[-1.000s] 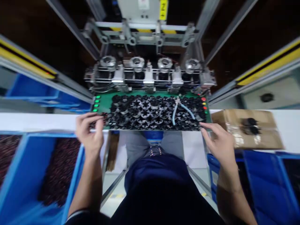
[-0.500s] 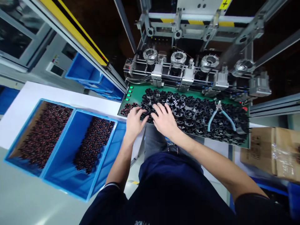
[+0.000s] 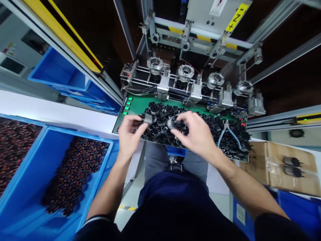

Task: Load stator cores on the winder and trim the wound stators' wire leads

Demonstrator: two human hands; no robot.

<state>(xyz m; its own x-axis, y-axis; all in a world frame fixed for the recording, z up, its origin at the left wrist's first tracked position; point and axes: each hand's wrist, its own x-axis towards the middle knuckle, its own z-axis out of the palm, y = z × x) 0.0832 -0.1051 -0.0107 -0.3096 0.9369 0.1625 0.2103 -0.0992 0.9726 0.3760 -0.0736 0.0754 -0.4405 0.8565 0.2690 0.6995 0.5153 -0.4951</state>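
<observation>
Label, yellow, far beyond your right fingers: a plus sign, a letter that reads as Z or N depending on which way up it is taken, and a minus sign. Sticker, white, just beside it: print too small to read. Tag, white, on a blue bin nearer you than your right fingers: illegible.

Left ring, one, grey band with black parts: axis roughly crosswise, from your left fingers toward your right; blur hides which end leads. Right ring, one, same kind: grey band toward your left fingers, black part toward your right; exact tilt blurred.

Left hand: your thumb and fingers pinch the left ring at their tips. Right hand: your thumb and fingers grip the right ring, which shows past the tips on the left. The two rings are apart.

Heap of black rings: beneath and between your fingers, on a green tray. Pliers, one pair, blue handles: right of your right fingers, jaws pointing away from you.
</observation>
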